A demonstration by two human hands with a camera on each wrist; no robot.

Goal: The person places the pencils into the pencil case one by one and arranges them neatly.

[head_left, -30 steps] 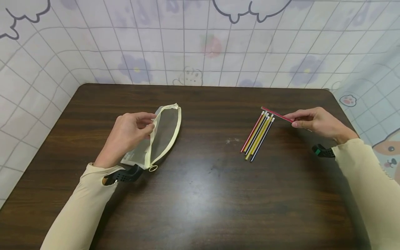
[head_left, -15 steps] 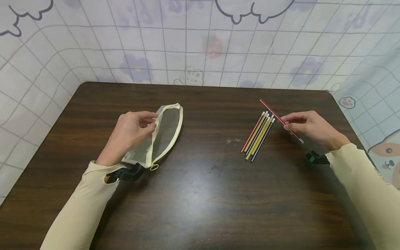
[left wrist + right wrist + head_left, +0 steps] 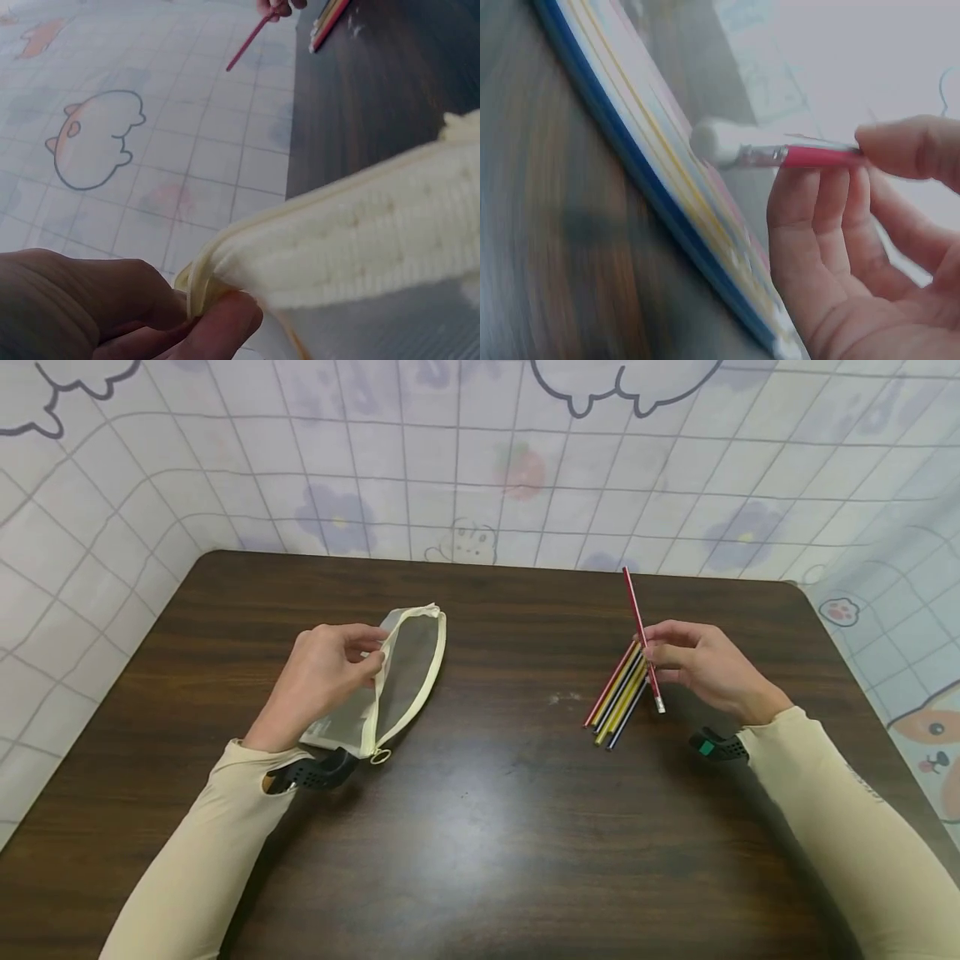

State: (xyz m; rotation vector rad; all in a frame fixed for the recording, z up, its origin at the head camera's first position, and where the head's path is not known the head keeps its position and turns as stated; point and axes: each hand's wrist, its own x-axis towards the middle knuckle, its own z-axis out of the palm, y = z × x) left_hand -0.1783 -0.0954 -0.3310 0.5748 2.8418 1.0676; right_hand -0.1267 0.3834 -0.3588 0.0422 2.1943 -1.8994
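On the left of the table, my left hand [image 3: 326, 681] pinches the cream zippered edge of a translucent pouch [image 3: 341, 724], whose mouth gapes toward the right. The left wrist view shows thumb and fingers gripping the zipper tape [image 3: 352, 225]. My right hand [image 3: 701, 664] holds a red pencil [image 3: 636, 602] between thumb and fingers, its white eraser end pointing toward me and its other end up and away. Beneath and beside that hand lies a row of several pencils [image 3: 617, 697] in red, yellow and dark blue. In the right wrist view the held pencil's eraser [image 3: 716, 142] is close up.
A dark wooden table [image 3: 480, 827] carries everything. Behind it and along both sides hangs a white grid-patterned cloth [image 3: 420, 468] with cartoon prints. A ring-shaped zipper pull [image 3: 381, 757] hangs at the pouch's near corner.
My right hand has moved left, over the pencil row, and the red pencil has swung more upright, its eraser end now showing below the hand. The left hand keeps its hold on the pouch.
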